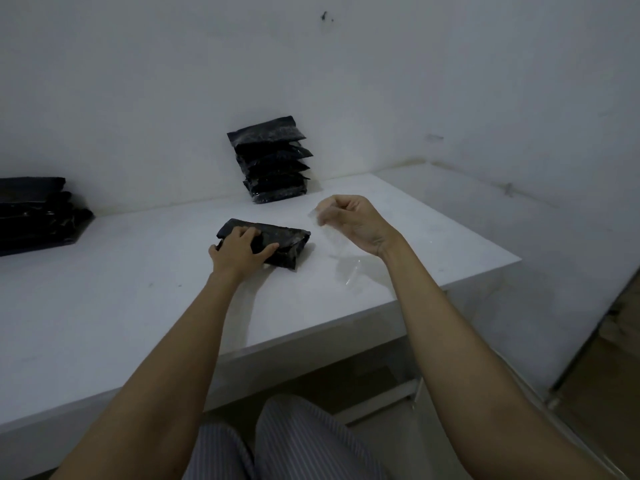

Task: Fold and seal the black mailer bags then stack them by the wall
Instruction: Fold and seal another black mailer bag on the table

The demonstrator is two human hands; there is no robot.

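Observation:
A folded black mailer bag (289, 244) lies on the white table (138, 306), a little right of its middle. My left hand (242, 249) rests on the bag's left half, fingers spread over its top and thumb at its near edge. Lifted above the table to the bag's right, my right hand (353, 220) pinches a clear strip of tape (336, 247) that hangs down toward the table. A stack of several sealed black bags (273, 161) leans against the back wall behind the bag.
A second pile of black bags (34, 213) sits at the far left of the table by the wall. The table's right edge (485, 268) drops off near my right arm. Striped trousers on my knees show below the front edge.

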